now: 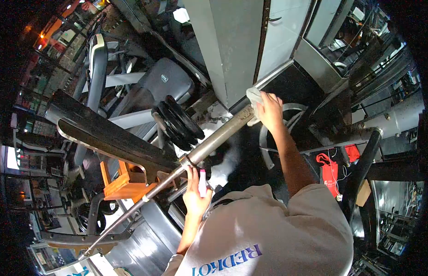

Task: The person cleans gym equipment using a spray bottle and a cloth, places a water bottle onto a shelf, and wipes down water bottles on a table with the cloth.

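Observation:
A metal barbell (163, 185) runs diagonally across the view, its thick, stained sleeve (218, 137) pointing up and to the right. Near the sleeve's far end, my right hand (270, 112) is closed on a whitish cloth (254, 97), which is pressed around the metal. My left hand (195, 198) is by the sleeve's inner collar, fingertips touching the bar. Between its thumb and fingers stands a slim white bottle with a pink top (203, 183). Its label cannot be read.
Black weight plates (177, 123) sit beside the sleeve. A padded bench (165, 83) stands behind, and an orange wooden block (124, 181) is below the bar at left. Red bags (329, 172) with a white cable lie at right, near a machine's thick tube (393, 119). A grey pillar (227, 50) rises ahead.

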The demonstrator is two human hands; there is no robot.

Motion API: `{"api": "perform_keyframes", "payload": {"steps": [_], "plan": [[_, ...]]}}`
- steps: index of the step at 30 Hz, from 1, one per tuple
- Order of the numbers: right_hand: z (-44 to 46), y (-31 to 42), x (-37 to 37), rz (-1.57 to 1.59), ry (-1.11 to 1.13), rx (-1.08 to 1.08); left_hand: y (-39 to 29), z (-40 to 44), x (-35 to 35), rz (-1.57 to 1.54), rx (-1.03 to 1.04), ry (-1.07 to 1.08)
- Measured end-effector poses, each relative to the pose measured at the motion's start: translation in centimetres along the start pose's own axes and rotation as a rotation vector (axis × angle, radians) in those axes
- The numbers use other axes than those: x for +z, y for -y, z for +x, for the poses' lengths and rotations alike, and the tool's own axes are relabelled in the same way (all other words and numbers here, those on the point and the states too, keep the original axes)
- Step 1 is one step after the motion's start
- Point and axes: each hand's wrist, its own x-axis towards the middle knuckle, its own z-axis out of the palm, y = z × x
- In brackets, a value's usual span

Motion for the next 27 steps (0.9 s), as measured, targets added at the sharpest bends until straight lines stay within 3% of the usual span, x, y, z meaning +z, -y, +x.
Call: {"api": "perform_keyframes", "payload": {"steps": [2, 4, 5, 6, 8, 10, 14, 15, 16, 17, 19, 24, 25, 27], "plan": [[0.1, 1.9, 1.2, -0.073, -0.077, -0.071, 1.3, -0.4, 0.4, -0.024, 0.028, -0.027], [-1.4, 6.5, 1.8, -0.209, 0.059, -0.230, 2.6, -0.3, 0.5, -0.009, 0.225, -0.115], [-2.6, 8.6, 2.9, -0.149, 0.179, -0.288, 2.7, -0.3, 0.4, -0.092, 0.142, -0.099], [-3.9, 10.8, 4.0, -0.089, 0.301, -0.344, 2.7, 0.1, 0.2, -0.038, 0.216, -0.134], [-6.2, 15.3, 4.8, 0.122, 0.427, -0.548, 3.3, 0.5, 0.0, -0.175, 0.175, -0.141], [-8.7, 17.4, 6.3, 0.281, 0.209, -0.623, 1.7, 2.2, -1.2, -0.126, 0.211, -0.149], [-6.6, 13.3, 6.7, 0.087, 0.207, -0.597, 2.2, 4.0, -1.5, -0.069, 0.174, -0.095], [-5.2, 11.5, 5.5, 0.105, 0.193, -0.479, 2.5, 4.2, -1.2, 0.007, 0.130, -0.059], [-4.0, 9.2, 5.0, -0.103, 0.078, -0.414, 2.6, 4.3, -1.1, 0.081, 0.084, -0.024], [-2.5, 6.3, 4.5, -0.152, 0.097, -0.303, 1.9, 4.1, -1.1, 0.039, -0.035, -0.001], [-0.3, 2.7, 2.2, -0.162, 0.003, -0.228, 0.8, 3.6, -1.1, 0.021, -0.059, -0.028], [2.2, 3.4, 1.2, -0.143, 0.233, -0.042, 1.2, 3.2, -0.8, 0.180, -0.010, -0.043], [2.2, 3.9, 1.2, -0.176, 0.276, 0.020, 0.3, 3.0, -1.0, 0.099, -0.095, -0.007], [0.9, 4.6, 2.2, -0.159, 0.195, -0.073, 1.4, 2.5, -0.1, 0.148, 0.001, -0.069]]}}
